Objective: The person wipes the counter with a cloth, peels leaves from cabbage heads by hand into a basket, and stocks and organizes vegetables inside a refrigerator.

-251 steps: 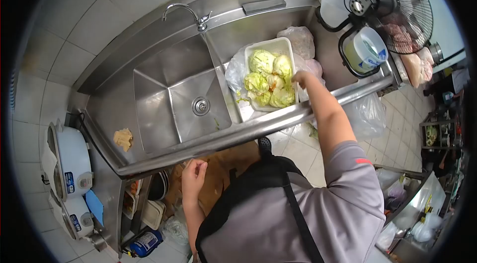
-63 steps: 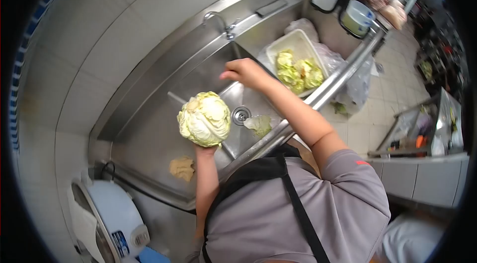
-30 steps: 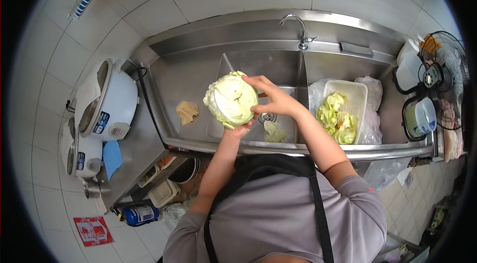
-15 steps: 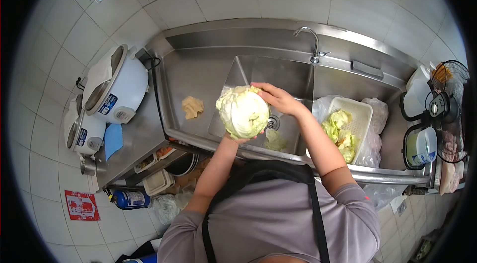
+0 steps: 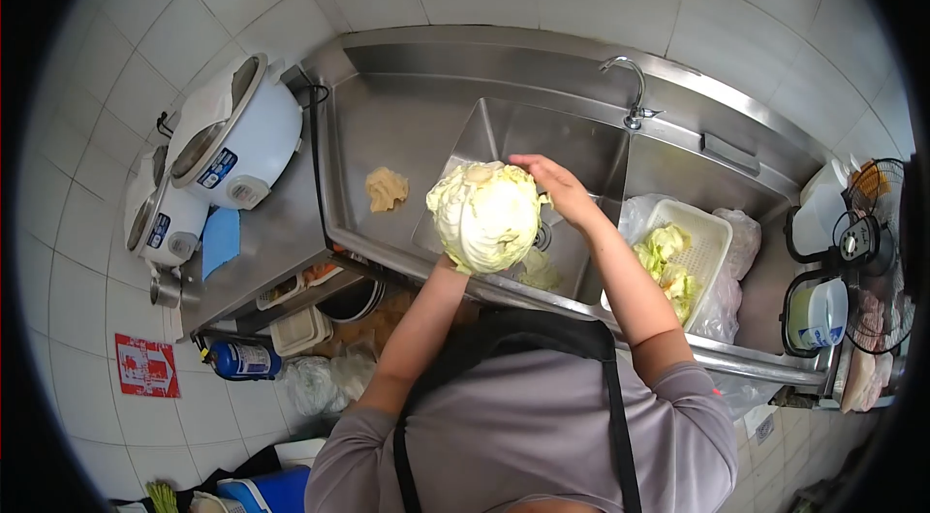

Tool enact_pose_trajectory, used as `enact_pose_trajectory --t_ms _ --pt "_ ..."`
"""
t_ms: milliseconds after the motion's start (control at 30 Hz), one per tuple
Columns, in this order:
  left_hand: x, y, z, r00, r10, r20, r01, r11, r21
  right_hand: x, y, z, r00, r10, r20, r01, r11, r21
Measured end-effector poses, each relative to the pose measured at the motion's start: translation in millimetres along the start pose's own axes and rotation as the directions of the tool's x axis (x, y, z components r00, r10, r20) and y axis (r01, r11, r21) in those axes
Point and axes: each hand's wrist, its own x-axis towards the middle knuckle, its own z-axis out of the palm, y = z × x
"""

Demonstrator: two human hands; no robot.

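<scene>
A pale green head of cabbage (image 5: pixel 484 217) with crinkled outer leaves is held over the front left part of the sink basin (image 5: pixel 554 133). My left hand (image 5: pixel 449 265) supports it from below, its fingers mostly hidden by the head. At the right side of the cabbage is my right hand (image 5: pixel 565 191), fingers stretched out and close to the leaves; whether they touch cannot be made out. Down in the basin, by the drain, lies a loose leaf (image 5: pixel 539 270).
A white basket (image 5: pixel 718 231) with leaves stands among plastic bags (image 5: pixel 741 240) in the right basin. The tap (image 5: pixel 635 96) rises behind. A crumpled tan cloth (image 5: pixel 387 189) lies on the left drainboard. Rice cookers (image 5: pixel 254 140) stand left, a black fan (image 5: pixel 857 242) far right.
The right hand's fingers have loosened from the cabbage and straightened. The cabbage has turned a little in the left hand. My view has shifted slightly.
</scene>
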Motion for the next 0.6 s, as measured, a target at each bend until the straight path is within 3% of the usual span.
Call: enact_pose_trajectory --t_ms 33,67,100,167,233,400,500,600 --pt "-1 1 2 1.0 0.024 -0.003 -0.024 0.999 0.036 -2 -8 3 1.0 0.02 -0.013 -0.018 0.989 0.146" --pt "-2 2 4 0.999 0.047 -0.006 -0.047 0.996 0.073 -6 -19 4 0.999 0.038 0.029 -0.041 0.993 0.107" --pt "-5 5 20 1.0 0.026 -0.018 -0.027 0.997 -0.067 -13 -37 7 0.996 0.057 0.072 -0.061 0.996 0.064" --pt "-12 10 41 1.0 0.004 0.009 -0.002 0.988 -0.153 -13 -43 4 0.981 0.121 0.148 -0.115 0.992 -0.049" --pt "-12 16 52 0.996 -0.006 0.089 0.01 0.999 -0.041 -10 -42 3 0.963 0.198 0.181 -0.199 0.98 -0.012" --pt "-22 27 51 0.994 -0.072 -0.076 0.073 0.997 0.004 -8 -37 6 0.937 0.261 0.231 -0.273 0.962 0.017" --pt "-26 35 46 0.974 -0.098 -0.202 0.117 0.99 0.083 -3 -21 6 0.949 0.092 0.302 -0.086 0.996 -0.032" --pt "-30 38 42 0.958 -0.084 -0.275 0.13 0.979 0.155 -8 -27 11 0.944 0.18 0.277 -0.206 0.976 0.067"
